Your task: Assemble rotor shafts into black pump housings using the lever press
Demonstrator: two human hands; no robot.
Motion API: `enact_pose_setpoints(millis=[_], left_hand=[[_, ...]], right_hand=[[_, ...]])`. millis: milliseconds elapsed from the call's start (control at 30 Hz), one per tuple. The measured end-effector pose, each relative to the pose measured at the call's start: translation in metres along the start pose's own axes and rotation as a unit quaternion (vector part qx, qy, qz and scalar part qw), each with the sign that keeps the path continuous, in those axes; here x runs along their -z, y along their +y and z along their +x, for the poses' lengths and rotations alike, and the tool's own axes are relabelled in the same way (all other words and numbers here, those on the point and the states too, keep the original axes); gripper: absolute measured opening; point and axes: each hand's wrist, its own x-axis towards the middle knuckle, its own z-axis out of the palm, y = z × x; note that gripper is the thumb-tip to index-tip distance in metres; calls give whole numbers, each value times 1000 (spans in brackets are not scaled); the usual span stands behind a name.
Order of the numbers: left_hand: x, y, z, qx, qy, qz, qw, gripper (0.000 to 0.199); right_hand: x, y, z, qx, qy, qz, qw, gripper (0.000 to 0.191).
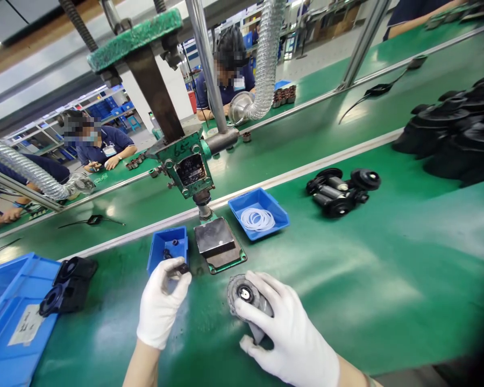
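My left hand [161, 306], in a white glove, pinches a small black part [182, 268] between thumb and fingers. It is just in front of a small blue bin [151, 258] with a few dark little pieces inside. My right hand [294, 333], also gloved, is wrapped round a grey cylindrical motor-like part [234, 293], whose round end with a pale centre faces up. Behind both hands stands a green press [191, 166] with a dark metal block [214, 236] on its base. The underside of the held cylinder is hidden by my fingers.
A blue tray [280, 217] of white rings [258, 219] stands right of the press. Farther right lie several dark cylinders with discs [339, 193] and a pile of black housings [447, 129]. At left are a large blue crate [8, 338] and black parts [70, 285]. Co-workers sit across the bench.
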Motion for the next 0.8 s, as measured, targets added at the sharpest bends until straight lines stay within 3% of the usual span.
enact_pose_setpoints(millis=[200, 467, 800], left_hand=[[3, 6, -5, -56, 1, 105, 993, 26], [5, 11, -7, -74, 9, 156, 985, 26], [-5, 5, -6, -37, 31, 149, 988, 25]], right_hand=[[-1, 0, -2, -3, 3, 6, 1000, 52], [-3, 0, -4, 2, 4, 5, 1000, 53], [-2, 1, -3, 1, 1, 10, 1000, 52]])
